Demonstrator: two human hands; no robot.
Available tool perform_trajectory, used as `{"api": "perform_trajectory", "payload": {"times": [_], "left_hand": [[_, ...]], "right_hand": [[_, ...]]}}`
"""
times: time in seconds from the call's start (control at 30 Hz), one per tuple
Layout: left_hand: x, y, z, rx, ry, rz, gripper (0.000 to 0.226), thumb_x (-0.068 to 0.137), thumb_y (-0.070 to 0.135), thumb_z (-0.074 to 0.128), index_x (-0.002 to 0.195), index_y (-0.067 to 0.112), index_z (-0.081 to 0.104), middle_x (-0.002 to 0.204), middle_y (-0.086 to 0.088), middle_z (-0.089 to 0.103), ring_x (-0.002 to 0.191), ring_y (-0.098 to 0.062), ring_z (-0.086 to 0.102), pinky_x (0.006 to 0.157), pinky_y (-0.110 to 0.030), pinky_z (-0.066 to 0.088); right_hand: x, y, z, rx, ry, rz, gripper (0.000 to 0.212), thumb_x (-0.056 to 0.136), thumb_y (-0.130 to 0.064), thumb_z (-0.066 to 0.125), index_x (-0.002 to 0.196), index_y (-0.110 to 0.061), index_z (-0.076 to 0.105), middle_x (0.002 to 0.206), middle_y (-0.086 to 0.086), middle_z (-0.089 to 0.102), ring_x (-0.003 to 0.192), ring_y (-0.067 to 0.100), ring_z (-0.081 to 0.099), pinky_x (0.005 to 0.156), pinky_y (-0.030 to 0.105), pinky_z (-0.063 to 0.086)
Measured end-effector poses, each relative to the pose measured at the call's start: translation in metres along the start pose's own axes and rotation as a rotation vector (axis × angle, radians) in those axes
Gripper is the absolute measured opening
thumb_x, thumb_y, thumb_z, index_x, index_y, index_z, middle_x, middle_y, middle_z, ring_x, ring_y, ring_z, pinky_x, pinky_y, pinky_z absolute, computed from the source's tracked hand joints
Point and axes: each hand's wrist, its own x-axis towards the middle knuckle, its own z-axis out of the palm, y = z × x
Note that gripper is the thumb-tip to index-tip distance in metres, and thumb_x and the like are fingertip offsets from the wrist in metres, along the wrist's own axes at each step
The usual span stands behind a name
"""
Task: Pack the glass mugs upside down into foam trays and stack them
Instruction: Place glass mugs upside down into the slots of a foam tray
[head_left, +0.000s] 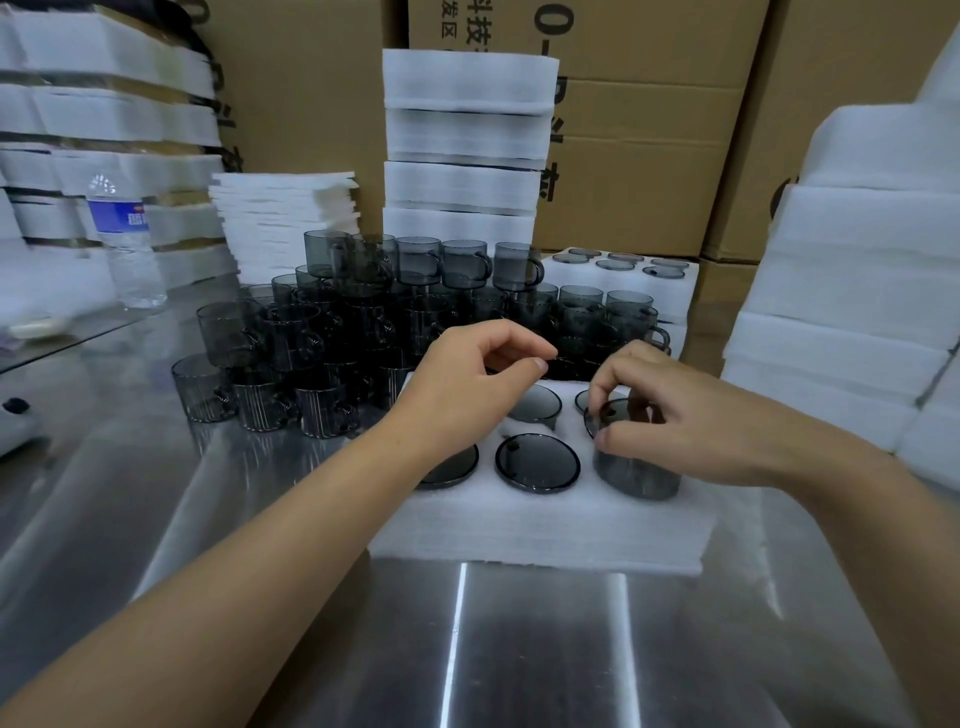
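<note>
On the worktop (519, 649), near its front edge, lies the foam tray (540, 525). At the tray's near right corner the right hand (691, 421) pinches a glass mug (636, 473) by its base. The mug is mouth down, axis upright, and only partly sunk. Seating is in hand; next it likely needs a straight press until level with the seated mugs (536, 461). The left hand (467, 379) hovers curled over the far row; whether it pinches anything I cannot tell. Loose mugs (332, 332) lie beyond.

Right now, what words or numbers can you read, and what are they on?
"科技": on the top cardboard box, partly hidden.
"发区": same box, top edge.
"0-": same box, large print.
Water bottle label: too blurred to read.
Other box print: mostly hidden, unreadable.
</note>
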Motion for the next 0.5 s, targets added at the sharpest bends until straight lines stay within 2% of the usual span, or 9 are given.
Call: {"api": "perform_trajectory", "payload": {"times": [0.07, 0.1, 0.17, 0.23, 0.27, 0.33, 0.4, 0.43, 0.5], "left_hand": [[0.000, 0.000, 0.000, 0.000, 0.002, -0.005, 0.020, 0.088, 0.013, 0.064, 0.081, 0.032, 0.069, 0.082, 0.011, 0.070, 0.082, -0.005, 0.064, 0.070, -0.009, 0.047], [0.000, -0.001, 0.000, 0.000, 0.004, -0.007, 0.021, 0.088, 0.013, 0.064, 0.081, 0.032, 0.069, 0.083, 0.010, 0.070, 0.082, -0.006, 0.064, 0.070, -0.010, 0.048], [0.000, -0.001, 0.000, 0.006, -0.002, -0.009, 0.020, 0.088, 0.013, 0.064, 0.082, 0.031, 0.069, 0.083, 0.010, 0.070, 0.082, -0.006, 0.063, 0.070, -0.010, 0.048], [-0.001, 0.000, 0.000, 0.009, -0.024, -0.005, 0.019, 0.088, 0.012, 0.064, 0.084, 0.029, 0.070, 0.084, 0.010, 0.070, 0.082, -0.004, 0.063, 0.071, -0.009, 0.048], [-0.001, 0.000, 0.000, 0.009, -0.043, 0.002, 0.018, 0.088, 0.011, 0.064, 0.085, 0.028, 0.070, 0.085, 0.010, 0.070, 0.081, -0.002, 0.063, 0.072, -0.009, 0.047], [-0.003, 0.000, 0.000, 0.026, -0.093, 0.016, 0.016, 0.086, 0.012, 0.066, 0.089, 0.028, 0.070, 0.088, 0.013, 0.069, 0.076, 0.006, 0.062, 0.069, -0.007, 0.045], [-0.005, 0.000, 0.001, 0.078, -0.153, 0.017, 0.014, 0.084, 0.020, 0.071, 0.094, 0.030, 0.069, 0.093, 0.016, 0.067, 0.076, 0.012, 0.058, 0.067, -0.005, 0.043], [-0.005, 0.000, 0.001, 0.114, -0.190, 0.022, 0.018, 0.081, 0.024, 0.073, 0.097, 0.031, 0.069, 0.097, 0.017, 0.065, 0.083, 0.012, 0.057, 0.070, -0.004, 0.041], [-0.006, -0.001, 0.003, 0.166, -0.294, 0.053, 0.024, 0.078, 0.030, 0.075, 0.101, 0.034, 0.069, 0.104, 0.017, 0.061, 0.098, 0.009, 0.053, 0.078, -0.003, 0.037]], "right_hand": [[0.000, 0.004, -0.003, 0.031, -0.040, 0.021, 0.022, 0.074, -0.054, 0.066, 0.086, -0.041, 0.054, 0.093, -0.030, 0.045, 0.073, -0.001, 0.053, 0.069, 0.024, 0.041], [-0.001, 0.005, -0.004, 0.076, -0.048, 0.030, 0.026, 0.074, -0.059, 0.067, 0.087, -0.041, 0.056, 0.090, -0.030, 0.049, 0.071, -0.002, 0.053, 0.067, 0.022, 0.041], [-0.001, 0.003, -0.005, 0.186, -0.001, 0.032, 0.043, 0.067, -0.077, 0.058, 0.087, -0.039, 0.060, 0.086, -0.026, 0.058, 0.071, -0.002, 0.055, 0.066, 0.021, 0.042], [0.002, 0.004, -0.004, 0.241, 0.118, 0.047, 0.060, 0.069, -0.083, 0.043, 0.092, -0.031, 0.062, 0.096, -0.014, 0.064, 0.088, 0.008, 0.060, 0.079, 0.030, 0.049], [0.004, 0.006, -0.002, 0.233, 0.173, 0.065, 0.064, 0.072, -0.079, 0.040, 0.096, -0.025, 0.062, 0.103, -0.006, 0.064, 0.097, 0.011, 0.059, 0.087, 0.032, 0.047], [0.009, 0.011, 0.001, 0.148, 0.246, 0.104, 0.052, 0.084, -0.065, 0.039, 0.098, -0.019, 0.061, 0.106, -0.002, 0.061, 0.103, 0.012, 0.054, 0.088, 0.027, 0.042], [0.013, 0.016, 0.004, 0.041, 0.217, 0.138, 0.044, 0.089, -0.058, 0.038, 0.103, -0.023, 0.060, 0.107, -0.004, 0.056, 0.108, 0.014, 0.049, 0.089, 0.029, 0.040], [0.014, 0.019, 0.005, 0.008, 0.172, 0.157, 0.049, 0.087, -0.062, 0.036, 0.110, -0.025, 0.058, 0.114, -0.004, 0.055, 0.113, 0.015, 0.047, 0.094, 0.033, 0.039], [0.014, 0.024, 0.004, -0.026, 0.086, 0.208, 0.073, 0.074, -0.075, 0.034, 0.128, -0.029, 0.050, 0.135, -0.003, 0.047, 0.129, 0.017, 0.038, 0.106, 0.040, 0.034]]}}
